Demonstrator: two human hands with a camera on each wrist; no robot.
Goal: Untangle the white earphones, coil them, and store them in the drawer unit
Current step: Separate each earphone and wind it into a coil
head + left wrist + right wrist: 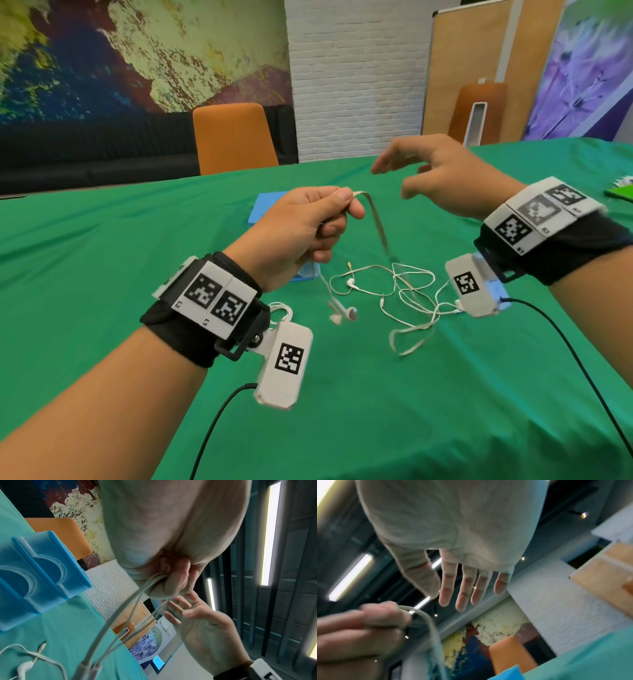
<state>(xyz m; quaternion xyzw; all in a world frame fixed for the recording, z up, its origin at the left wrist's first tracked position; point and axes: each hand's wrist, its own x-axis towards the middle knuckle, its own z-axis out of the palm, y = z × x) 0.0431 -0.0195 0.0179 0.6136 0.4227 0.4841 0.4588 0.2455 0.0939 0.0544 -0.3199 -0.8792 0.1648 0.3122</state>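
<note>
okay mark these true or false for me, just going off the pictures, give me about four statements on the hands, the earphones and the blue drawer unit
1. The left hand pinches the white earphones' cable. True.
2. The right hand grips an earbud. False: its fingers are spread and hold nothing.
3. The earphones lie inside the blue drawer unit. False: most of the cable lies tangled on the green tablecloth.
4. The plug rests on the cloth. True.
</note>
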